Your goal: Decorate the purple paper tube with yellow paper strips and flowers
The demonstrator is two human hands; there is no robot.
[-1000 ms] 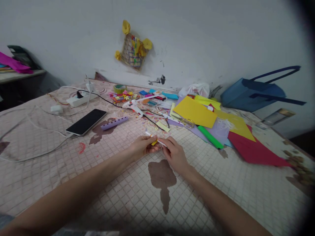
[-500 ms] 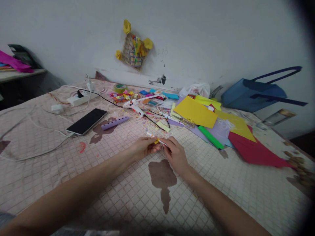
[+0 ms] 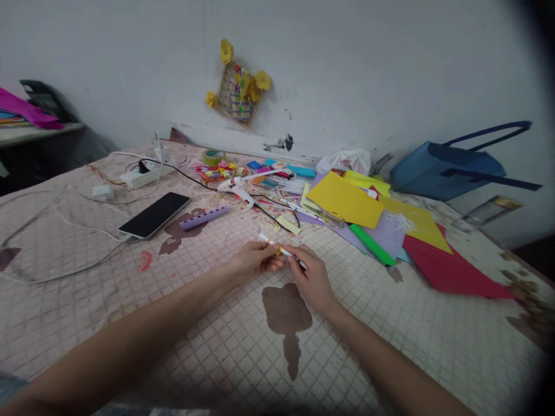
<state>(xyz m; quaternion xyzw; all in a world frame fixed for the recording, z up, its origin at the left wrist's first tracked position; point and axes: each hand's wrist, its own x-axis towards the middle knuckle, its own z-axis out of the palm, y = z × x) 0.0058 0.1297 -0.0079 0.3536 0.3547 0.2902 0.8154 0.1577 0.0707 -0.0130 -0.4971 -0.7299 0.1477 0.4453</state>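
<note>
- I have the white stick point(image 3: 265, 237) in both hands, on the near side of the glue gun and a little right of it, slanting down to the right; can't tell if it touches the table
- Small yellow strip point(image 3: 278, 249) sits on the stick mid-length, between the two sets of fingers; can't tell if wrapped or just pressed on
- Left hand point(image 3: 259, 257): thumb and fingers pinched on the stick beside the yellow strip, far end poking out toward the glue gun
- Right hand point(image 3: 311, 277): thumb and fingers closed on the near end, dark tip showing past them; hands just beside each other
- Pale yellow paper piece point(image 3: 288, 225) lies beyond the hands, near side of the glue gun and right
- Glue gun point(image 3: 238, 189), my landmark, lies on its side, black cord running by it
- Purple tube point(image 3: 203, 218) with dark dots, near side of the glue gun and left; phone point(image 3: 155, 215) further left, white cable in its end
- Right of the glue gun: scissors point(image 3: 333, 219), yellow sheet point(image 3: 344, 197), green roll point(image 3: 372, 244), then red sheet point(image 3: 451, 268)
- Left of the glue gun and well apart: power strip point(image 3: 143, 178); behind it: tape roll point(image 3: 214, 156)
</note>
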